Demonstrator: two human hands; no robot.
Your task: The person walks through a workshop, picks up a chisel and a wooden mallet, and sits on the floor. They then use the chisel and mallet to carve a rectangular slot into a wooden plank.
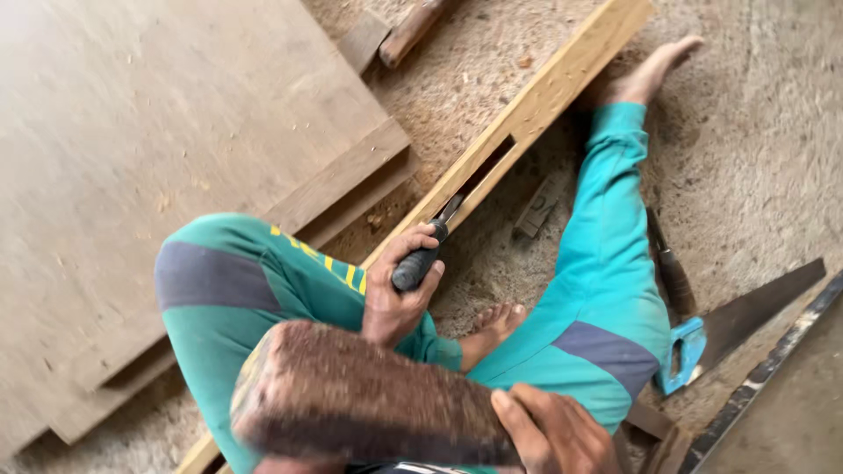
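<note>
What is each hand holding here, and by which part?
The left hand grips a chisel by its dark handle, blade in the wooden beam's slot. The right hand holds a wooden mallet at its near end.

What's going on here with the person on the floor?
A person sits on a sawdust-covered floor astride a long wooden beam. The left hand holds a chisel by its dark handle, its blade set into a slot cut in the beam. The right hand grips a heavy wooden mallet. A handsaw lies beside the right leg.
</note>
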